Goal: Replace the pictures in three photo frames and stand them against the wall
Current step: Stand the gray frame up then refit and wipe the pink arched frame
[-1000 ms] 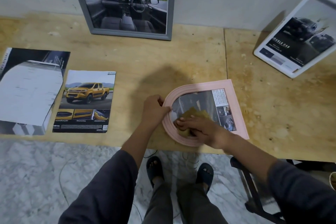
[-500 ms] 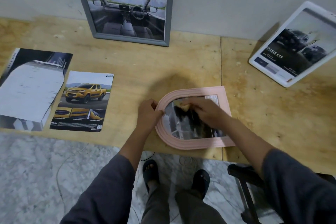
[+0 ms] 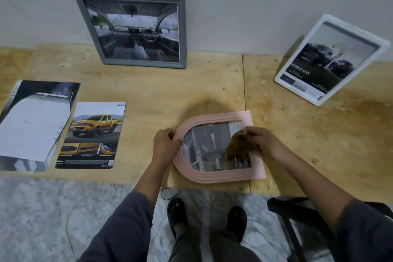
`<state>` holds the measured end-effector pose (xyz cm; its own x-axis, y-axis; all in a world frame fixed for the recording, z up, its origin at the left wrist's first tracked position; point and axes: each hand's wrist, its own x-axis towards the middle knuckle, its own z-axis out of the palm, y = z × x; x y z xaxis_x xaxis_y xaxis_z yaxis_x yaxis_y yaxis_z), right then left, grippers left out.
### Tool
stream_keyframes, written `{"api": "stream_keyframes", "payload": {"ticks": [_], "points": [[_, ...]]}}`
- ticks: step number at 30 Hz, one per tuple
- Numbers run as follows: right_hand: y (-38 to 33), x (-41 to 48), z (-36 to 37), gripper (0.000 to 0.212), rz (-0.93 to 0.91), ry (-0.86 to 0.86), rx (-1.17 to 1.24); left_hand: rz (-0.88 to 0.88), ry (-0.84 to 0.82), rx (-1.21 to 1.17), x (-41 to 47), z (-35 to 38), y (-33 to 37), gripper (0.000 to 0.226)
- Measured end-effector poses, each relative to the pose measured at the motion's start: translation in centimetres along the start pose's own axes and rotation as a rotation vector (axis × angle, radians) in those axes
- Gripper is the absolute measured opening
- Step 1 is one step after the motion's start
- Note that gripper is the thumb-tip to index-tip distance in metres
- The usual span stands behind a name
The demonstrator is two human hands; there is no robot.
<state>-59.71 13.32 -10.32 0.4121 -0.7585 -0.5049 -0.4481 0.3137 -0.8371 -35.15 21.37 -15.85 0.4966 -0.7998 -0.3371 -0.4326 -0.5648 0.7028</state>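
Note:
A pink arched photo frame (image 3: 258,168) lies flat near the table's front edge with a dark picture under its glass. My left hand (image 3: 165,144) grips the frame's curved left end. My right hand (image 3: 262,141) holds a brownish-yellow cloth (image 3: 239,148) bunched over the right half of the glass. A grey frame (image 3: 182,27) with a car-interior picture leans on the wall at the back. A white frame (image 3: 310,100) with a dark truck picture leans on the wall at the right.
A yellow-truck brochure page (image 3: 91,136) lies flat at the left, beside a thick stack of papers (image 3: 32,125). The plywood table (image 3: 148,91) ends just below the pink frame. A dark chair (image 3: 285,208) stands under the table at the right.
My right hand has wiped the cloth from the frame's lower left up and across to its right side. The view has tilted up, showing more wall. My left hand keeps its grip.

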Motion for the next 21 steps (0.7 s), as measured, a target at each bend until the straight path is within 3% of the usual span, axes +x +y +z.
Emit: {"api": "stream_keyframes", "payload": {"ticks": [1, 2, 4, 5, 6, 9, 11, 13, 16, 21], "points": [[-0.3, -0.6, -1.4, 0.028, -0.041, 0.193, 0.092, 0.002, 0.011, 0.013, 0.0, 0.1, 0.1, 0.007], [0.0, -1.1, -2.9, 0.027, -0.092, 0.389, 0.033, 0.006, 0.022, 0.019, -0.1, 0.3, 0.1, 0.005], [1.9, -2.0, -5.4, 0.027, -0.155, 0.701, -0.254, 0.034, 0.030, 0.018, -0.2, 0.7, -0.1, 0.008], [3.1, -2.3, -6.1, 0.029, -0.129, 0.762, -0.361, 0.057, 0.033, -0.001, -0.3, 1.0, -0.4, 0.011], [4.7, -2.3, -6.4, 0.032, -0.078, 0.755, -0.446, 0.066, 0.040, -0.020, -0.4, 1.4, -0.9, 0.014], [8.4, -2.4, -4.7, 0.045, 0.069, 0.519, -0.704, 0.001, 0.167, -0.012, -1.7, 2.1, -2.5, 0.031], [9.5, -2.4, -3.2, 0.049, 0.001, 0.576, -0.834, -0.035, 0.261, -0.044, -3.3, 2.3, -3.2, 0.035], [9.2, -2.6, -1.4, 0.042, -0.070, 0.659, -0.748, -0.030, 0.288, -0.069, -5.1, 2.7, -3.8, 0.037], [8.6, -3.2, 2.1, 0.023, -0.094, 0.555, -0.560, -0.048, 0.245, -0.120, -6.8, 4.0, -4.0, 0.041], [8.7, -2.3, 4.3, 0.041, 0.077, 0.539, -0.361, -0.085, 0.267, -0.398, -7.5, 5.1, -1.4, 0.038]]}}
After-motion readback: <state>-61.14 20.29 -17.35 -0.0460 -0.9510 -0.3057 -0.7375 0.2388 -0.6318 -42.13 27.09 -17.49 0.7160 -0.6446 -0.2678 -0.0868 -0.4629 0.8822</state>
